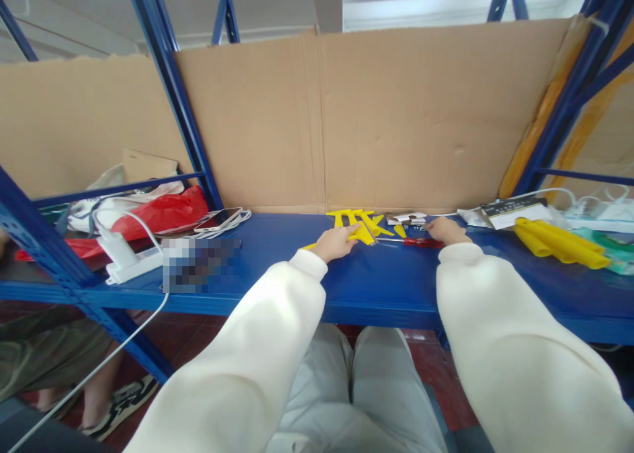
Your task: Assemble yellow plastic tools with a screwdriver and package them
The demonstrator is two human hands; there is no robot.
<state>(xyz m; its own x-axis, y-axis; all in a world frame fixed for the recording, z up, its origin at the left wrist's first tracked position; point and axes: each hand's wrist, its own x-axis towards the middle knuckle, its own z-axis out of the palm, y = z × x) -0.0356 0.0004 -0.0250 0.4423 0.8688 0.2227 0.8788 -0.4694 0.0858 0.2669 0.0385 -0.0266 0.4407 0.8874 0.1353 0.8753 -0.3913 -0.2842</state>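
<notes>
My left hand (337,242) is closed around a yellow plastic piece (310,246), whose end shows beside the wrist. Its fingertips reach the other yellow plastic parts (364,232) lying in a loose group on the blue shelf. My right hand (446,231) rests low over the shelf with its fingers bent together at a small dark patch; what they pinch, if anything, is too small to make out. Just in front of that hand lies a screwdriver (421,242) with a red handle, its shaft pointing left. A small white-and-brown packet (406,218) lies behind it.
Rolled yellow sheets (559,243) and a black-and-white package (515,212) lie on the right. To the left are a white power strip (143,265), a cable and a red bag (163,212). Cardboard (396,116) walls the back; blue posts (181,96) frame the shelf. Another person's leg (102,387) shows below left.
</notes>
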